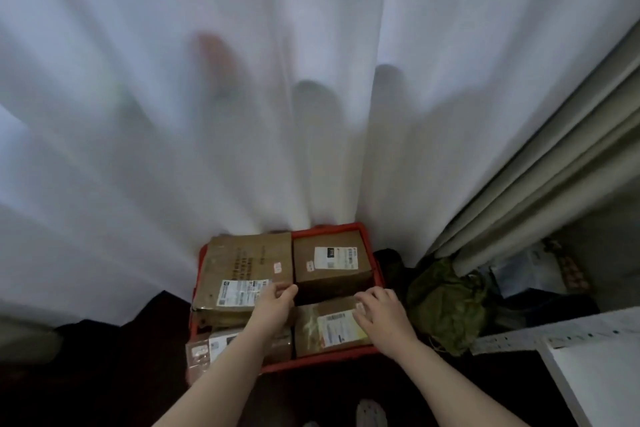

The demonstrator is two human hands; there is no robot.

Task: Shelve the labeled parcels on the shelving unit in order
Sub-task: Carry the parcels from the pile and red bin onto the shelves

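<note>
Reaching down on my feed, the left hand (275,303) sits at the near right corner of the big parcel (239,260), fingers bent against its edge beside the white label; I can't tell whether they actually grip it. The right hand (382,310) lies flat, fingers spread apart, on the label of the front-right parcel (318,329). Between the two hands and further back stands the back-right parcel (329,279), label facing up. A front-left parcel (204,350) pokes out under the left forearm, partly hidden. All four are cardboard and packed together in a red crate (325,227), which rests on the dark floor (104,374). A sheer white curtain (242,114) hangs right behind the crate, with a beige drape (554,166) to the right. A green bag (446,305) slumps beside the crate, and a white panel (595,374) cuts into the lower right corner.
</note>
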